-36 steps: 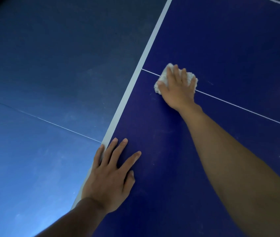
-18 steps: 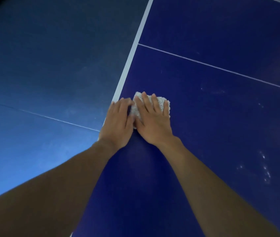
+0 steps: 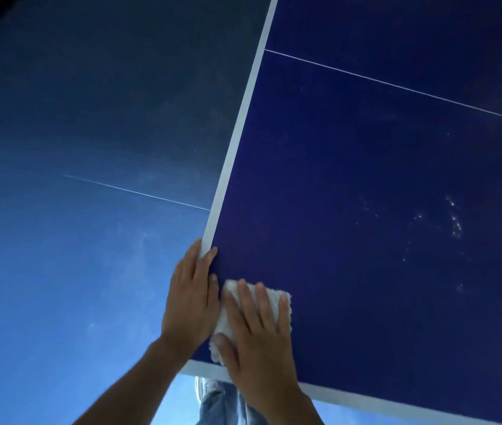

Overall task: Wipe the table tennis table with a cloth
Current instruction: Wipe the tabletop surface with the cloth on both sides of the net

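The cloth point(image 3: 277, 302), under the flat-fingered right hand point(image 3: 255, 342), has slid back to the white side line's point(image 3: 237, 142) near end; the left hand point(image 3: 189, 299) lies flat on that line, seemingly empty; specks point(image 3: 453, 219) right of it await wiping.

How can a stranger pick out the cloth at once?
On the dark blue table, go to the near corner where the white edge lines meet. There the right hand presses flat on the cloth. Unlike the painted lines, it is fluffy.

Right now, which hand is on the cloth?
The right hand, fingers flat on the white cloth; the left hand rests beside it on the table.
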